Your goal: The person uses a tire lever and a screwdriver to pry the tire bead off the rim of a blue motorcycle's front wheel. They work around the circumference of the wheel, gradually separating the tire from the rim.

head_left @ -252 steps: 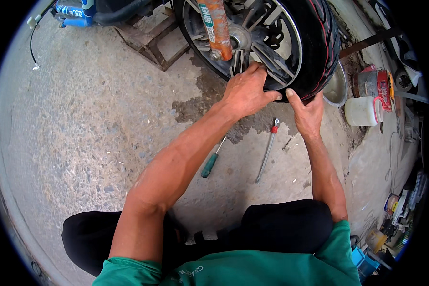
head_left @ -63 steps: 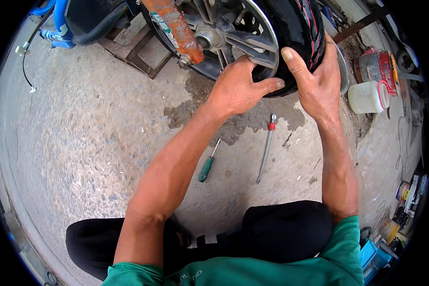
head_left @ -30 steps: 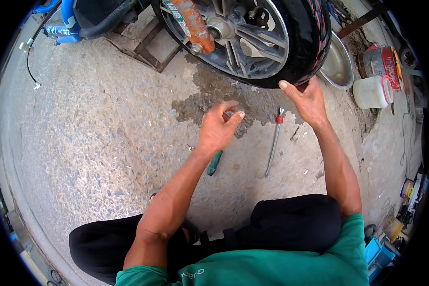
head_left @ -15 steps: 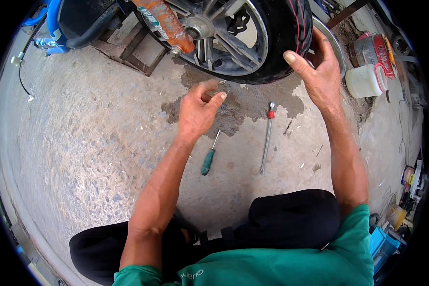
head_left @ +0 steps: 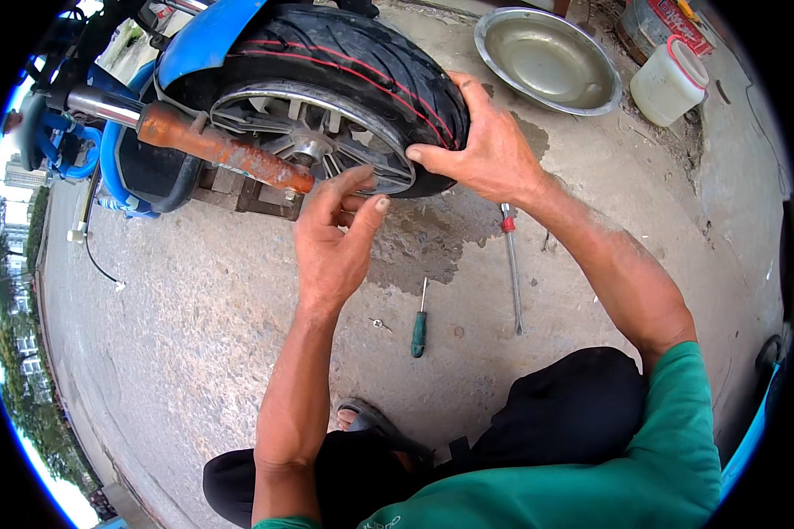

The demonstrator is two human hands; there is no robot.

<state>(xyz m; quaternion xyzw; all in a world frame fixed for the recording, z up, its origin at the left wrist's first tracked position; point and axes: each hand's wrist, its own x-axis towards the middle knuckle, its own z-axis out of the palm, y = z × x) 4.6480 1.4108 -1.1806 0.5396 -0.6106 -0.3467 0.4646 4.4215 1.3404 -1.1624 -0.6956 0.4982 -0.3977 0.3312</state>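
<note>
My right hand [head_left: 498,150] is wrapped round the black tire [head_left: 370,66] at its right side, thumb against the sidewall and fingers over the tread. Red lines run along that tread. My left hand [head_left: 335,234] is raised in front of the lower edge of the spoked wheel [head_left: 326,145], index finger and thumb apart. Nothing shows between those fingers; whether a fingertip touches the rim I cannot tell. An orange, worn fork leg [head_left: 229,154] reaches the hub, left of that hand. Below lie a green-handled screwdriver [head_left: 420,331] and a long metal rod with a red collar [head_left: 513,264].
A metal basin of liquid [head_left: 551,62] stands at the far right, beside a whitish jar with a red rim [head_left: 670,81]. A blue fender [head_left: 207,40] covers the tire's upper left. Wooden blocks [head_left: 238,194] sit under the vehicle. A wet patch [head_left: 423,251] darkens the concrete.
The view has shifted, showing more of the tread, fender and basin. My right hand has closed round the tire. My left hand is now nearer the wheel, in front of its rim.
</note>
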